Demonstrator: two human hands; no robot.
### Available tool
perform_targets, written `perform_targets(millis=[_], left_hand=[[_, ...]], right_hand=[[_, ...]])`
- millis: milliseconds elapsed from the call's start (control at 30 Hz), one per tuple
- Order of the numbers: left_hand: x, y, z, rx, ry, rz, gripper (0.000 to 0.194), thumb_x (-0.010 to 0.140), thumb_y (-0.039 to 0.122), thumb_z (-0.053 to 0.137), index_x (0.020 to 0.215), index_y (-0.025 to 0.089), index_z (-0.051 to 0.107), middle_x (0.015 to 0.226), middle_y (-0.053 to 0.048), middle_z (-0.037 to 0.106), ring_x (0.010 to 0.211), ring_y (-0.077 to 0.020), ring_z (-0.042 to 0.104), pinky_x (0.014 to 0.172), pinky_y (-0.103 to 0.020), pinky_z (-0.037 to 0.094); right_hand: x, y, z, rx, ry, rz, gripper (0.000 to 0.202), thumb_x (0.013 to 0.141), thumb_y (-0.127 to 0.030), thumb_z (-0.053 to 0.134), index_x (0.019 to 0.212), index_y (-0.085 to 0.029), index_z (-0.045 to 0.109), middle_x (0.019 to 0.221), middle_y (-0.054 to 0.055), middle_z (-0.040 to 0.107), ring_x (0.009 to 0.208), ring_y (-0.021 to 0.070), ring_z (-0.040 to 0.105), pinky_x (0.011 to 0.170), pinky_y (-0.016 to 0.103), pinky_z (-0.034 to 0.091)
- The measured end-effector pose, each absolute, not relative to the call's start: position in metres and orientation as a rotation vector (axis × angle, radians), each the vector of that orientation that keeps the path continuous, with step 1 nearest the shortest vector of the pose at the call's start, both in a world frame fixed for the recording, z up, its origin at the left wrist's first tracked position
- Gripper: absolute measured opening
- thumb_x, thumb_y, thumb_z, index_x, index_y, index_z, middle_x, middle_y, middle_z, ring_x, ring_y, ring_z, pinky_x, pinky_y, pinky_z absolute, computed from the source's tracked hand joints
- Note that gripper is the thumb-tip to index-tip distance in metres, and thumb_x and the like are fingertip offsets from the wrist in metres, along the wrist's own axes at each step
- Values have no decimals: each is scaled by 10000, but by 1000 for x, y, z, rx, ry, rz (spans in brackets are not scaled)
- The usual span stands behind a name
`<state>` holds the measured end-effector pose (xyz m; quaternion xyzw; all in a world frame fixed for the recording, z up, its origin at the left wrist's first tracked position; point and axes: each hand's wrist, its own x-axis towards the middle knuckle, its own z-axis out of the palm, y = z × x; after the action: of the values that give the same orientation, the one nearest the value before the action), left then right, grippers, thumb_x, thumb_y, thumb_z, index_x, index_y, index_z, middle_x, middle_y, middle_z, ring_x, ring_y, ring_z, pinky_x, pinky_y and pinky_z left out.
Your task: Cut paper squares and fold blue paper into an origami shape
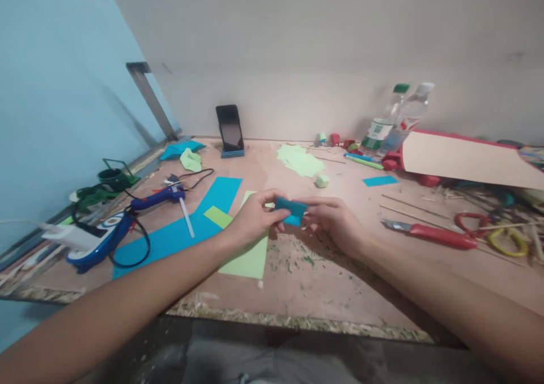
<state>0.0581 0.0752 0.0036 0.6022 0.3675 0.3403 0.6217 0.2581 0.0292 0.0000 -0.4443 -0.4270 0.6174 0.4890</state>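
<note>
Between both hands, above the table's middle, is a small piece of blue paper that looks folded. My left hand pinches its left end, thumb in front. The fingers of my right hand are closed on its right edge. Under my left wrist lie a light green sheet and larger blue strips, with a small yellow-green strip on top. A small pale green paper cube sits behind my hands.
At the left are a blue glue gun and a power strip with cables. A phone stands at the back. A red knife, scissors and thin sticks lie right, with two bottles behind.
</note>
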Motion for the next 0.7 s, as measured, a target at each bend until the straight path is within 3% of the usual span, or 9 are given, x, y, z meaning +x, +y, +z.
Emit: perform_targets(millis=[100, 167, 333, 500, 600, 700], left_hand=[[57, 75, 3, 1376, 833, 775, 249, 801, 260, 756, 1007, 158, 661, 523, 22, 646, 423, -131, 605, 411, -218, 525], [57, 76, 2, 1367, 831, 761, 235, 805, 265, 755, 993, 154, 667, 506, 18, 645, 402, -131, 589, 404, -223, 522], [58, 75, 3, 1345, 803, 742, 236, 785, 268, 783, 968, 139, 709, 541, -5, 670, 437, -147, 621, 401, -228, 518], [54, 79, 7, 1306, 761, 744, 328, 802, 339, 745, 1054, 129, 726, 659, -38, 708, 561, -172, 690, 491, -256, 566], [51, 81, 8, 1288, 763, 723, 433, 862, 463, 703, 1124, 118, 714, 736, -69, 731, 633, -189, 720, 556, -278, 589], [52, 80, 7, 1354, 798, 708, 422, 856, 477, 774, 1083, 127, 709, 725, -38, 698, 583, -141, 670, 551, -247, 559]], right_hand=[[258, 31, 1, -1051, -1002, 1580, 451, 908, -508, 711, 1159, -145, 799, 1032, 149, 799, 822, 250, 740, 648, 345, 607], [258, 31, 4, -1064, -1024, 1622, 516, 925, -591, 694, 1164, -142, 785, 1062, 158, 792, 842, 257, 750, 646, 341, 615], [256, 29, 7, -1140, -1143, 1630, 379, 858, -465, 828, 1023, -125, 804, 853, 103, 773, 752, 185, 714, 650, 264, 586], [256, 30, 6, -1140, -1091, 1602, 388, 819, -413, 856, 1080, -129, 811, 851, 94, 766, 734, 177, 697, 656, 290, 595], [257, 30, 2, -1177, -1054, 1547, 400, 795, -358, 876, 1134, -158, 807, 973, 97, 789, 769, 178, 706, 670, 294, 599], [256, 30, -1, -1222, -1057, 1488, 400, 784, -351, 881, 1136, -177, 806, 1008, 82, 793, 812, 184, 714, 682, 286, 594]])
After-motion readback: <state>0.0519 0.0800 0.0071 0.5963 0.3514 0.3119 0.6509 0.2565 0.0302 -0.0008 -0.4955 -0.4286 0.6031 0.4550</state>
